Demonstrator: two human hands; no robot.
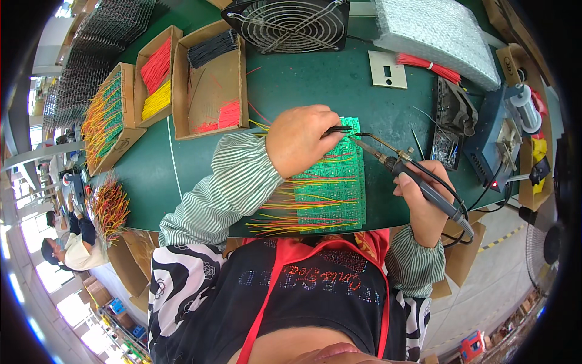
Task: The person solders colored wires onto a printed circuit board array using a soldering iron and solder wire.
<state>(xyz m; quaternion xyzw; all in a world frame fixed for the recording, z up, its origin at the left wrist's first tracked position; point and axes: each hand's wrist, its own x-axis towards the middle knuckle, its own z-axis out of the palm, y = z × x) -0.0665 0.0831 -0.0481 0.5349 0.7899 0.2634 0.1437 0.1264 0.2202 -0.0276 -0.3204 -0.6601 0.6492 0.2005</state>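
My left hand (302, 138) is closed on dark tweezers (337, 129), their tips over the upper part of a green circuit board panel (358, 182). My right hand (423, 194) grips a soldering iron (431, 193) with a thin curved feed tube (371, 136) fixed along it. The iron's tip comes down near the tweezer tips, at the panel's top end; whether it touches a pad is too small to tell. Rows of red and yellow wires (279, 225) lie across the panel and stick out past its left side. What the tweezers pinch is hidden.
Cardboard boxes of cut wires (209, 79) stand at the far left, beside a box of wired boards (104, 118). A fan (288, 24) sits at the back. A blue soldering station (494, 136) and a black tray (447, 142) are at right. Another person (76, 246) works far left.
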